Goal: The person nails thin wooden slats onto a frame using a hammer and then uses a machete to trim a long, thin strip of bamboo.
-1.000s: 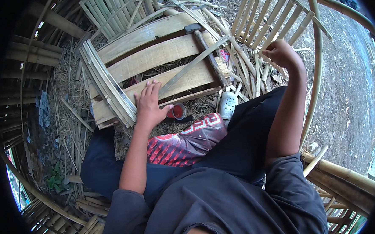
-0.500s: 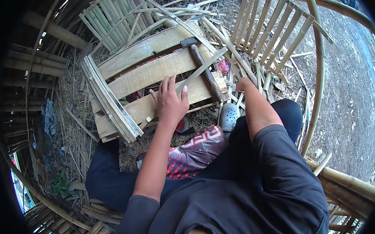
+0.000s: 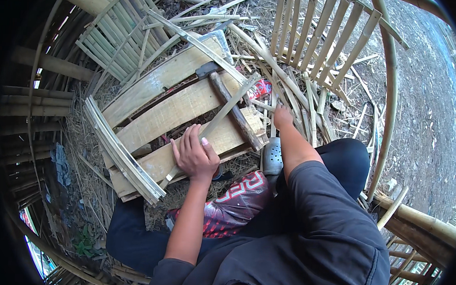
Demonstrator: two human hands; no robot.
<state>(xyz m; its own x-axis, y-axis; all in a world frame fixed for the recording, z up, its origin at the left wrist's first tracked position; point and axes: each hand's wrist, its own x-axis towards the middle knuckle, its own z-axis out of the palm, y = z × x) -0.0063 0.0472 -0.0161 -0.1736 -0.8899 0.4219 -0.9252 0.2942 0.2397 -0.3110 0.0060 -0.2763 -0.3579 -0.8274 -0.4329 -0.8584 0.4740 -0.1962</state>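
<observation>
My left hand (image 3: 195, 152) lies over a flat bamboo strip (image 3: 224, 110), its fingers stretched out and the thumb apart. That strip runs slantwise across a low bench of wooden planks (image 3: 175, 108), showing on both sides of the hand and crossing a hammer (image 3: 234, 110) with a dark head and worn wooden handle. Off the bench's right end, my right hand (image 3: 283, 117) is low among loose strips, its fingers curled in. What it grips, if anything, is too small to make out. A bundle of split bamboo strips (image 3: 122, 150) rests across the bench's left end.
Slatted bamboo panels stand at the back left (image 3: 122, 36) and back right (image 3: 321, 36). Bamboo offcuts (image 3: 312, 108) litter the ground beyond my right hand. A grey clog (image 3: 273, 156) and a red patterned cloth (image 3: 235, 199) are near my legs. A bamboo pole (image 3: 388, 104) rises at right.
My view has shifted, so the bench sits lower and further left. My left hand has slid along the strip toward its near end. My right hand remains low beside the bench.
</observation>
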